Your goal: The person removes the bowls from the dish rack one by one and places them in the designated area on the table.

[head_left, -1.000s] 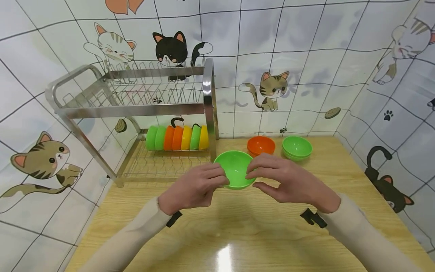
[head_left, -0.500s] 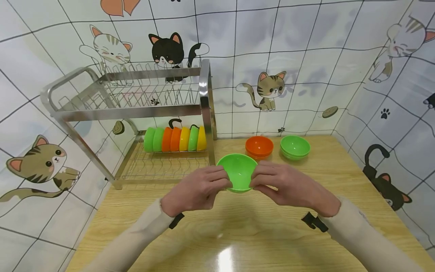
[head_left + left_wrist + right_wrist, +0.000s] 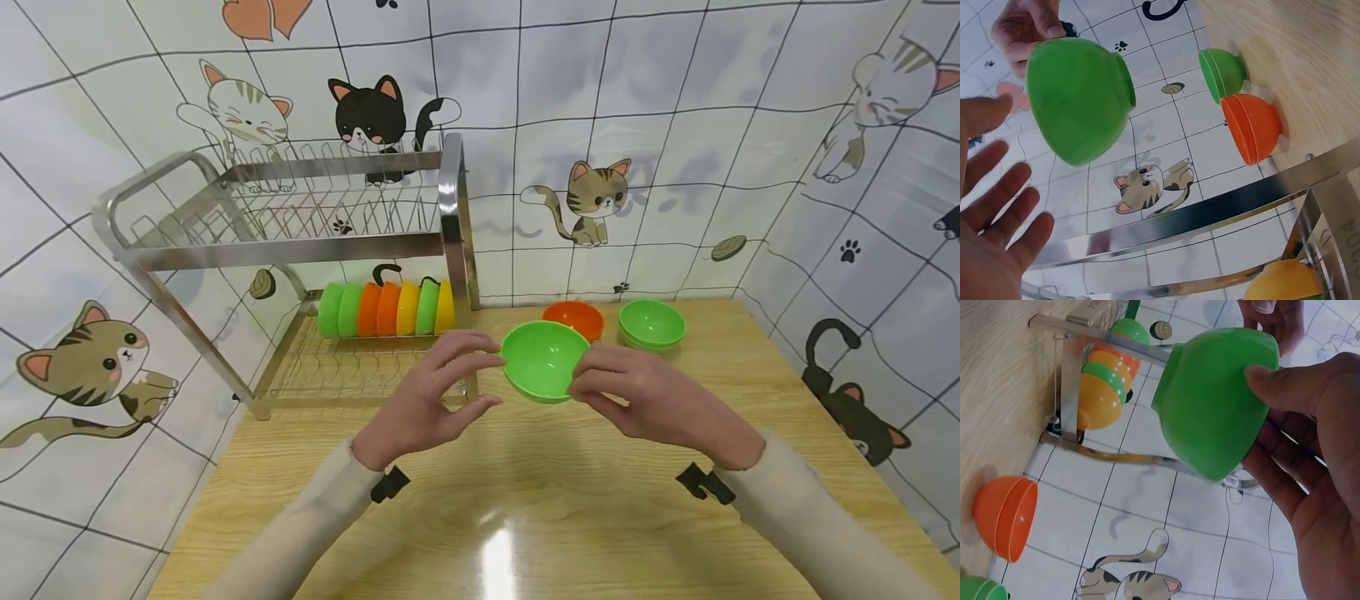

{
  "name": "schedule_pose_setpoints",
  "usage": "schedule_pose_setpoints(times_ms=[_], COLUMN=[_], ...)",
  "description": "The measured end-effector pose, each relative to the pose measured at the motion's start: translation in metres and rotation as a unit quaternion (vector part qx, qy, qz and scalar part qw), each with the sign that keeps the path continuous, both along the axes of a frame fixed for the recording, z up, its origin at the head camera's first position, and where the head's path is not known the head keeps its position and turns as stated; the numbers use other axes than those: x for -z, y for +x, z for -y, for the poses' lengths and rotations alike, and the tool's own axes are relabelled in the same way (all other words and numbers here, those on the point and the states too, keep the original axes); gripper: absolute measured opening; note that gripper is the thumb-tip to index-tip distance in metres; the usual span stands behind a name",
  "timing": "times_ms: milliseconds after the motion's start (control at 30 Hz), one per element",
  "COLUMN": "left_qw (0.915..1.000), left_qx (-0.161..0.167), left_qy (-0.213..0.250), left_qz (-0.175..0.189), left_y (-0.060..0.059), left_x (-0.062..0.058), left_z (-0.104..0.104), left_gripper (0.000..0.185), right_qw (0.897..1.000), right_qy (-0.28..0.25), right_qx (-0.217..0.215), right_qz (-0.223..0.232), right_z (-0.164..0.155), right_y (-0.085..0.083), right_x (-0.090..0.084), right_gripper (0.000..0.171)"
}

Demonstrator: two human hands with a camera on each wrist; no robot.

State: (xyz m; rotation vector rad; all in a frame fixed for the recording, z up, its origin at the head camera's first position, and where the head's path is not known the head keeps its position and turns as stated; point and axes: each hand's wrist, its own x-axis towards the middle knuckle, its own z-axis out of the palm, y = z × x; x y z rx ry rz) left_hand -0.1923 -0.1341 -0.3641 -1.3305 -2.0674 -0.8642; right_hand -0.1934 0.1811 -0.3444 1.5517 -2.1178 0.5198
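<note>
A green bowl (image 3: 543, 363) is held above the table, its inside facing me in the head view. My right hand (image 3: 637, 390) pinches its right rim; in the right wrist view the thumb (image 3: 1285, 387) lies on the outer wall and the other fingers go behind the rim. My left hand (image 3: 431, 400) is off the bowl, thumb and fingers spread beside its left side. The left wrist view shows that palm (image 3: 991, 269) facing the bowl (image 3: 1079, 100) with a gap between.
A two-tier metal dish rack (image 3: 300, 246) stands at the left, with several green, orange and yellow bowls (image 3: 386, 309) on edge in its lower tier. Behind the held bowl are stacked orange bowls (image 3: 573, 315) and stacked green bowls (image 3: 651, 323) on the wooden table (image 3: 420, 533). Tiled walls enclose the back.
Both hands held the green bowl half a second ago; my left hand has since let go and spread its fingers. The bowl has moved slightly right and up in my right hand.
</note>
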Motion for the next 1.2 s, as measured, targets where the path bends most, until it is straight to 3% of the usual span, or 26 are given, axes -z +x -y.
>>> schedule_pose_setpoints(times_ms=[167, 433, 633, 767, 800, 867, 1000, 1200], left_qw=[0.9923, 0.9636, 0.9412, 0.9235, 0.9201, 0.9144, 0.9084, 0.9001], left_qx=[-0.064, -0.153, -0.154, -0.156, -0.153, -0.145, -0.128, -0.143], left_qy=[0.105, 0.211, 0.244, 0.269, 0.276, 0.288, 0.307, 0.33], left_qz=[0.016, 0.058, 0.175, 0.224, 0.231, 0.244, 0.253, 0.246], left_y=[-0.006, -0.013, -0.026, -0.037, -0.039, -0.044, -0.05, -0.053], left_x=[0.006, 0.009, 0.015, 0.022, 0.023, 0.025, 0.028, 0.028], left_z=[0.004, 0.008, 0.007, 0.004, 0.003, 0.001, -0.004, -0.01], left_gripper=[0.051, 0.054, 0.055, 0.055, 0.055, 0.055, 0.05, 0.037], right_qw=[0.999, 0.993, 0.988, 0.984, 0.983, 0.98, 0.972, 0.96], right_qy=[-0.009, -0.038, -0.044, -0.052, -0.054, -0.06, -0.068, -0.074], right_qx=[0.036, 0.1, 0.145, 0.167, 0.175, 0.19, 0.224, 0.271], right_qz=[-0.021, -0.052, -0.039, -0.028, -0.027, -0.026, -0.023, -0.001], right_z=[-0.014, -0.038, -0.057, -0.069, -0.073, -0.079, -0.091, -0.107], right_y=[-0.009, -0.027, -0.046, -0.06, -0.063, -0.07, -0.082, -0.097], right_x=[0.002, 0.011, 0.017, 0.023, 0.025, 0.03, 0.039, 0.051], right_gripper=[0.038, 0.048, 0.055, 0.013, 0.008, 0.024, 0.026, 0.022])
